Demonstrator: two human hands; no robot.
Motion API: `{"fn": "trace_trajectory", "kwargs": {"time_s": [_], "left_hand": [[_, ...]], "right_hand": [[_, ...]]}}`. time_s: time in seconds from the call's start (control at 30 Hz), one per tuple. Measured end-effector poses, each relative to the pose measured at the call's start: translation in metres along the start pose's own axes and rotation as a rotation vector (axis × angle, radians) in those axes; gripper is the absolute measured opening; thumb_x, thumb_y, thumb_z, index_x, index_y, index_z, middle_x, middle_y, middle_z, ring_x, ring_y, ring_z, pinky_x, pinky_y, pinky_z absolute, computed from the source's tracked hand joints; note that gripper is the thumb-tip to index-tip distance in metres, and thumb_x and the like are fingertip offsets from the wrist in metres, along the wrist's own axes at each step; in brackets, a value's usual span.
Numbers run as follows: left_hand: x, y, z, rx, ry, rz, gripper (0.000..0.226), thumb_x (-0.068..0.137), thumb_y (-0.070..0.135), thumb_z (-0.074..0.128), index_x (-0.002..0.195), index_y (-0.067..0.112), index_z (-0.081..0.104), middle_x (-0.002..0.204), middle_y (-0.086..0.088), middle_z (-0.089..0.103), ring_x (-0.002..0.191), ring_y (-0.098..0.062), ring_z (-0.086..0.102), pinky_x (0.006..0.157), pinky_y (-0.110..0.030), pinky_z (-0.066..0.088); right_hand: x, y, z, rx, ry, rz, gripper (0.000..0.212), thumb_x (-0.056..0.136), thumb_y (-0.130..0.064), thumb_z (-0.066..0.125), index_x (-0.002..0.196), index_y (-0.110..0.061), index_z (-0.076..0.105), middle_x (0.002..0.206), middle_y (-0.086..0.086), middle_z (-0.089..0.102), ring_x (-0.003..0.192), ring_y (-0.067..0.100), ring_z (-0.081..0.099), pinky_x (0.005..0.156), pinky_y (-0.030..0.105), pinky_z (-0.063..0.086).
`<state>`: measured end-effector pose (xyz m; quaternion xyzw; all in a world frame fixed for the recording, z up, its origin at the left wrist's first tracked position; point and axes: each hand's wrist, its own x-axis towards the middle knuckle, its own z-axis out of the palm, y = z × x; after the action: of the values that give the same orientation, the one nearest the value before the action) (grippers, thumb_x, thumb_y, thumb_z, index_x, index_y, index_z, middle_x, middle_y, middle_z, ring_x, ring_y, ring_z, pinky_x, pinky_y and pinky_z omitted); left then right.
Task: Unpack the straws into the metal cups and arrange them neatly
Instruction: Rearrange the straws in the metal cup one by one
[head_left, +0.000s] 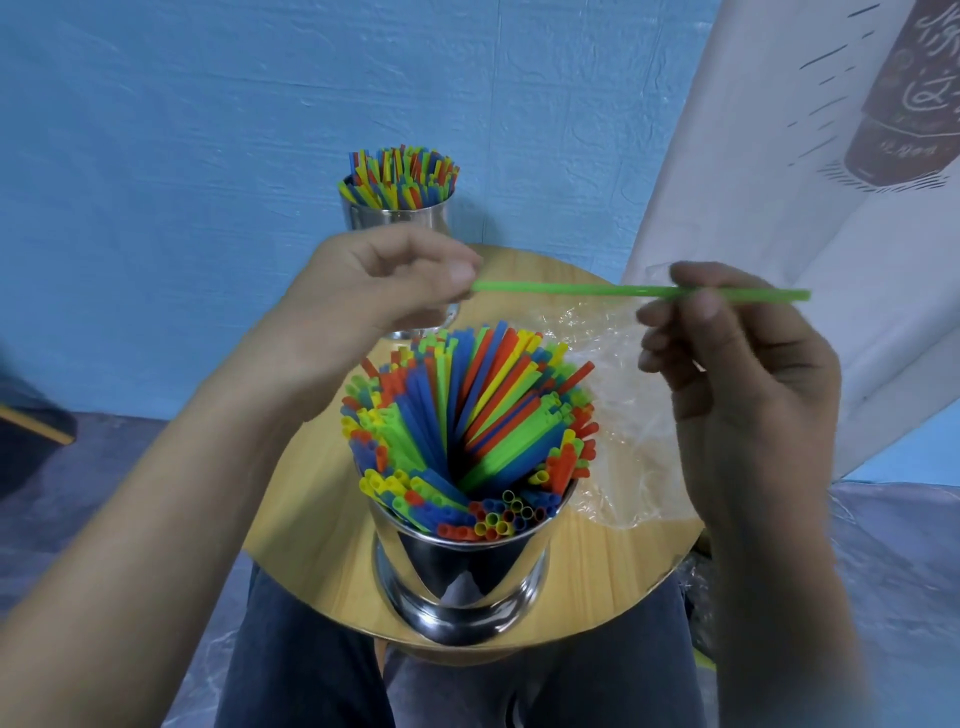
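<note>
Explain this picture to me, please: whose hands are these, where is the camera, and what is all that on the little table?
There is no machine here. A person wears one camera on the head, and it looks down at their own two hands. The left hand and the right hand each pinch the same green straw, held level above a small round wooden table. Two metal cups stand on the table, the near cup and the far cup. Both are packed with coloured straws. A crumpled clear plastic wrapper lies to the right of the near cup.
</note>
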<state>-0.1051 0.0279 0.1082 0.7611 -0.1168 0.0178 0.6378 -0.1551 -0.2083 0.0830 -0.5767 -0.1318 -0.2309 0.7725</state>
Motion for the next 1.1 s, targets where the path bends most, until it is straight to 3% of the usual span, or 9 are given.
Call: {"fn": "trace_trajectory", "kwargs": {"time_s": [0.1,0.17,0.3,0.4,0.53,0.67,0.83,1.0,1.1], "left_hand": [[-0.003,0.005,-0.001,0.164,-0.206,0.015,0.035,0.081,0.037,0.071,0.115,0.03,0.073,0.112,0.008,0.077,0.111,-0.007,0.07,0.099,-0.026,0.052],[-0.003,0.008,-0.002,0.194,-0.369,-0.035,0.044,0.083,0.033,0.07,0.127,0.03,0.068,0.121,0.014,0.074,0.114,-0.005,0.069,0.099,-0.024,0.054],[-0.001,0.013,0.0,0.32,-0.544,-0.058,0.048,0.086,0.028,0.075,0.132,0.036,0.065,0.123,0.023,0.071,0.115,0.003,0.066,0.101,-0.027,0.051],[0.003,0.016,0.003,0.396,-0.541,-0.036,0.045,0.086,0.024,0.078,0.128,0.034,0.067,0.117,0.021,0.074,0.11,0.001,0.069,0.099,-0.028,0.053],[0.005,0.015,0.005,0.449,-0.523,-0.022,0.034,0.087,0.026,0.079,0.119,0.031,0.07,0.113,0.009,0.076,0.105,-0.011,0.073,0.099,-0.044,0.056],[0.005,0.013,0.004,0.576,-0.442,0.011,0.022,0.09,0.032,0.077,0.11,0.037,0.072,0.108,0.016,0.075,0.103,-0.002,0.07,0.1,-0.041,0.053],[0.0,0.018,0.004,0.779,-0.367,0.018,0.02,0.089,0.045,0.072,0.11,0.046,0.069,0.108,0.02,0.073,0.099,-0.004,0.068,0.094,-0.041,0.054],[-0.001,0.027,0.001,0.651,-0.5,0.006,0.032,0.09,0.039,0.074,0.12,0.046,0.066,0.111,0.022,0.072,0.103,0.002,0.068,0.096,-0.036,0.055],[0.0,0.028,0.003,0.516,-0.549,0.013,0.031,0.09,0.032,0.075,0.119,0.038,0.069,0.109,0.021,0.075,0.101,0.001,0.071,0.093,-0.03,0.057]], "right_hand": [[0.003,-0.002,-0.004,-0.065,0.142,-0.047,0.025,0.108,-0.018,0.05,0.09,-0.017,0.069,0.069,-0.001,0.064,0.063,0.018,0.055,0.062,0.028,0.048],[0.004,-0.003,-0.006,-0.161,0.152,-0.089,0.029,0.11,-0.018,0.045,0.087,-0.017,0.062,0.065,-0.003,0.06,0.059,0.019,0.052,0.058,0.031,0.045],[0.001,0.0,0.001,-0.429,-0.074,-0.128,0.024,0.108,-0.015,0.047,0.087,-0.016,0.059,0.069,-0.002,0.06,0.059,0.015,0.055,0.056,0.028,0.046],[-0.003,0.007,0.005,-0.58,-0.267,-0.054,0.006,0.103,-0.02,0.06,0.099,-0.022,0.063,0.08,-0.007,0.063,0.071,0.013,0.062,0.06,0.027,0.051],[-0.007,0.013,0.007,-0.556,-0.204,0.001,0.031,0.092,-0.024,0.074,0.115,-0.03,0.055,0.084,-0.005,0.062,0.076,0.02,0.063,0.063,0.034,0.055],[-0.006,0.014,0.005,-0.625,-0.183,-0.056,0.01,0.1,-0.027,0.065,0.104,-0.035,0.068,0.091,-0.017,0.07,0.083,0.014,0.067,0.065,0.031,0.055],[-0.007,0.014,0.002,-0.656,-0.274,0.002,0.011,0.1,-0.031,0.061,0.097,-0.035,0.072,0.092,-0.018,0.072,0.084,0.014,0.067,0.064,0.022,0.052],[-0.003,0.014,0.002,-0.556,-0.351,0.115,0.012,0.1,-0.014,0.064,0.094,-0.023,0.07,0.091,-0.013,0.071,0.081,0.011,0.067,0.061,0.019,0.052],[-0.002,0.015,0.002,-0.54,-0.377,0.138,0.013,0.102,-0.015,0.062,0.096,-0.023,0.071,0.092,-0.007,0.072,0.083,0.017,0.069,0.061,0.027,0.057]]}}
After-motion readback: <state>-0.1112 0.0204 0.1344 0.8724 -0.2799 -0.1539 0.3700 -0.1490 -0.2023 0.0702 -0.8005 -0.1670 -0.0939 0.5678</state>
